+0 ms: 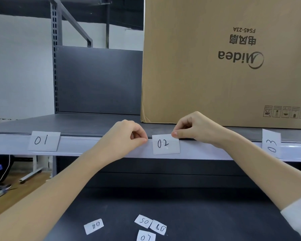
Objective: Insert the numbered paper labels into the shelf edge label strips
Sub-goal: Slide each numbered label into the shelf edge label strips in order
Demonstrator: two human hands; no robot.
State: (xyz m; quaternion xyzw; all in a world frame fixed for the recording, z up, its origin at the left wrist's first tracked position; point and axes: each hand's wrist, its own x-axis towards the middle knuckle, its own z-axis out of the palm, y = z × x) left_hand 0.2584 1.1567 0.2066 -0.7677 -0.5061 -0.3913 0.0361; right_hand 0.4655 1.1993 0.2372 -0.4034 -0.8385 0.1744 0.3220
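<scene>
A pale label strip (87, 146) runs along the front edge of the grey shelf. The paper label "01" (44, 141) sits in it at the left. The label "02" (166, 144) sits in the strip at the middle, slightly tilted. My right hand (196, 129) pinches its top right corner. My left hand (129, 134) has its fingers curled, thumb tip pressed on the strip just left of "02". The label "03" (271, 143) stands turned sideways in the strip at the right. Several loose labels lie on the lower shelf: "04" (93, 226), "05" (143, 221), "08" (158, 227), "07" (146, 236).
A large cardboard box (224, 58) stands on the shelf (68, 122) right behind my right hand. A grey back panel (97, 79) and a slotted upright (54, 66) rise at the left. Cables and a metal foot lie on the floor at lower left.
</scene>
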